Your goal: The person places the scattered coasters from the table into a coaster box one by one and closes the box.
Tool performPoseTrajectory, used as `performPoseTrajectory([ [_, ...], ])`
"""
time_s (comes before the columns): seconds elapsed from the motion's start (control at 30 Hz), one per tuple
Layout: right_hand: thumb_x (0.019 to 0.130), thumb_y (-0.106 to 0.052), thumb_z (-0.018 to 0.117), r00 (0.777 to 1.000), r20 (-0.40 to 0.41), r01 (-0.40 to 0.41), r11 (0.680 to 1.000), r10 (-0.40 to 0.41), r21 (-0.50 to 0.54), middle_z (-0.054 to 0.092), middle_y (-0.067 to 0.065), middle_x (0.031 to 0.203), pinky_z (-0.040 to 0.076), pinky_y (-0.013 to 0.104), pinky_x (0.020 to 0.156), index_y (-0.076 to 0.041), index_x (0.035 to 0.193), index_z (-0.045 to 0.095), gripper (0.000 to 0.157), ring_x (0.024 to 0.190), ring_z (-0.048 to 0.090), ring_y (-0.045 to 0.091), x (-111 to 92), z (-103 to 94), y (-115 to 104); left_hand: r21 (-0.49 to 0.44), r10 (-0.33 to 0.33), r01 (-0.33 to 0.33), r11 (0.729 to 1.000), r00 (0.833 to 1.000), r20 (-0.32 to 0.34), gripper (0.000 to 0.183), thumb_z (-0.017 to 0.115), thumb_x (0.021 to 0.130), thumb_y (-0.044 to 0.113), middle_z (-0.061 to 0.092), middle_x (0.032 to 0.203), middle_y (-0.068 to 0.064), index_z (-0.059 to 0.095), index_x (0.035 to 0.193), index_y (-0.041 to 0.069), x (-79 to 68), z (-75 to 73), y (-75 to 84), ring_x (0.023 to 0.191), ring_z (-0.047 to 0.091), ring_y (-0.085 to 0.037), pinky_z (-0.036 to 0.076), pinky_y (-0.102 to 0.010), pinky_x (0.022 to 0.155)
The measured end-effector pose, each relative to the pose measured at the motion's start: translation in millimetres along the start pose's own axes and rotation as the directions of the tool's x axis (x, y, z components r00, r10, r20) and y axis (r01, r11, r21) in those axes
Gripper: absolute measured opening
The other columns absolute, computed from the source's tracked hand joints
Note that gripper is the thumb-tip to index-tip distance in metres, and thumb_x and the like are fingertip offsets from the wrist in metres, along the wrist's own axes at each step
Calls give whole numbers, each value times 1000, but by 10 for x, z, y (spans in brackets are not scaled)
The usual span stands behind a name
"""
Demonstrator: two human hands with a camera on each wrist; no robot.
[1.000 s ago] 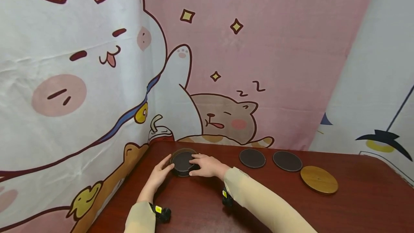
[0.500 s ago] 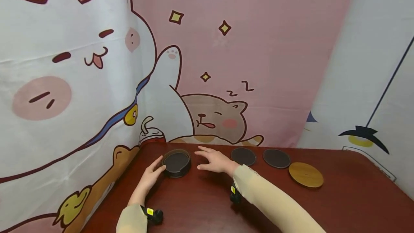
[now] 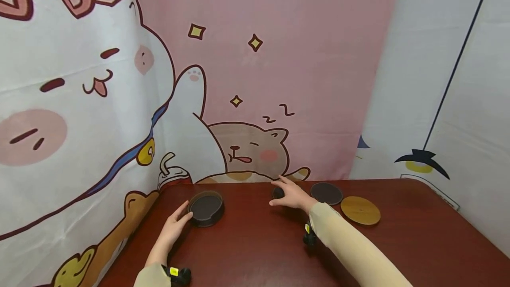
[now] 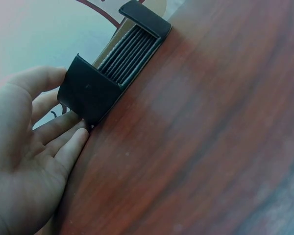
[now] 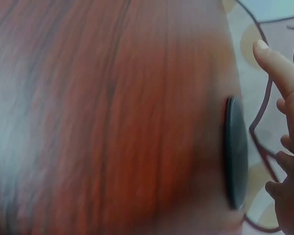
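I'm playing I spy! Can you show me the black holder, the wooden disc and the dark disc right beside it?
Black holder [image 4: 90,90]: left wrist view, on its outer wall.
Wooden disc [image 3: 360,210]: head view, middle of its top.
Dark disc [image 3: 326,193]: head view, middle of its top.

Round black holder [image 4: 90,90] of stacked coasters [image 4: 130,55], upright on a reddish-brown table [image 3: 239,251].
A gap in the holder's wall shows the dark, thin coasters lying flat; the left hand [image 3: 170,230] touches its left side. Apart to the right, a dark round coaster [image 3: 278,193] lies flat, partly hidden by the right hand [image 3: 294,196]; a similar second coaster [image 3: 326,194] lies farther right.
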State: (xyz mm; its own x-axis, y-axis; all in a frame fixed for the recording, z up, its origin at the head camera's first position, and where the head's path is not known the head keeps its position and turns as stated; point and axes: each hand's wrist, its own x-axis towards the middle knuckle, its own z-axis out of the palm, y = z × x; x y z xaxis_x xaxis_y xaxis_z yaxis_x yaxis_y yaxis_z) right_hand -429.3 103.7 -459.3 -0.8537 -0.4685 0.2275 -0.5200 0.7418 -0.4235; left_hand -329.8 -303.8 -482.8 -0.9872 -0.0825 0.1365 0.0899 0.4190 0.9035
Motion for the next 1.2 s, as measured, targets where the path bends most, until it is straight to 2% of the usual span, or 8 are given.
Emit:
performPoseTrajectory([
  [0.2,64,-61,65,998,-9,-56,998,56,-6,21,17,142,26,56,92,-18,130,45,81,126,20,39,-103,79,220,-17,-10,10,1000,1000,-4,57,56,86,32,32,137,-16,35,136,14,-45,18,-55,126,27,-31,26,-48,97],
  [0.4,61,-66,62,995,-9,-95,995,95,-23,21,24,139,23,58,93,-20,129,46,83,125,18,44,-152,140,333,-31,-5,5,1000,1000,1,58,55,86,32,31,138,-16,34,136,13,-36,18,-45,126,26,-32,26,-48,98],
  [0.73,66,-63,60,988,-9,-157,984,157,-80,22,30,136,21,60,93,-19,129,46,78,125,18,44,-169,155,286,-22,-5,5,1000,1000,2,57,55,86,31,32,138,-14,35,136,15,-24,17,-27,126,26,-31,25,-48,98],
  [0.9,66,-64,60,987,-12,-162,983,162,-86,28,26,135,22,59,92,-21,128,48,77,124,23,42,-149,157,275,-7,-6,6,1000,1000,-3,56,55,86,31,32,138,-15,34,136,14,-11,6,-19,126,26,-31,25,-49,97],
  [1.2,59,-65,65,982,-75,-182,979,176,-88,40,19,128,29,56,86,-25,119,56,72,116,37,36,-116,168,280,-9,-13,13,1000,1000,-5,55,55,86,32,33,138,-14,36,136,18,-5,7,-10,126,27,-29,24,-47,98],
])
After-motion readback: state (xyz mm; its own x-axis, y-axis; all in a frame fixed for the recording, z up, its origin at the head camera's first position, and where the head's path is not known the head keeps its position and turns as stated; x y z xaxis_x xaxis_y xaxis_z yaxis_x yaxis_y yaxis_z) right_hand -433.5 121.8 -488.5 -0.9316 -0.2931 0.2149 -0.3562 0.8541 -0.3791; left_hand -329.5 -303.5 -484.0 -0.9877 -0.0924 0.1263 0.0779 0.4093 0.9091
